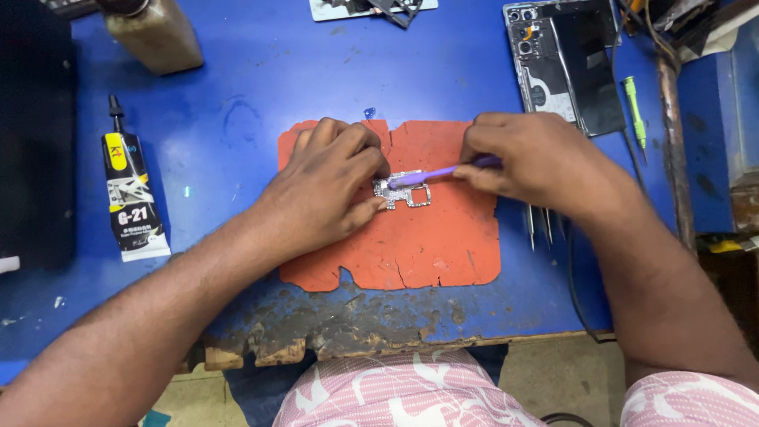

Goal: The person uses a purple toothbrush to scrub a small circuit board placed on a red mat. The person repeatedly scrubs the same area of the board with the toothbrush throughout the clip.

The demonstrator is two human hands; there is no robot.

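A small silvery circuit board [411, 192] lies on a worn orange mat [411, 245] in the middle of the blue table [237, 103]. My left hand [328, 186] presses down on the board's left edge with its fingertips and thumb. My right hand [538, 162] grips a thin purple tool [439, 173], whose tip rests on the top of the board. Part of the board is hidden under my left fingers.
A black glue tube [130, 194] lies at the left. An opened phone [565, 63] sits at the back right, a green screwdriver [636, 111] beside it. Metal tweezers [539, 224] lie under my right wrist. A brown bottle [154, 32] stands back left. The table's front edge [332, 340] is chipped.
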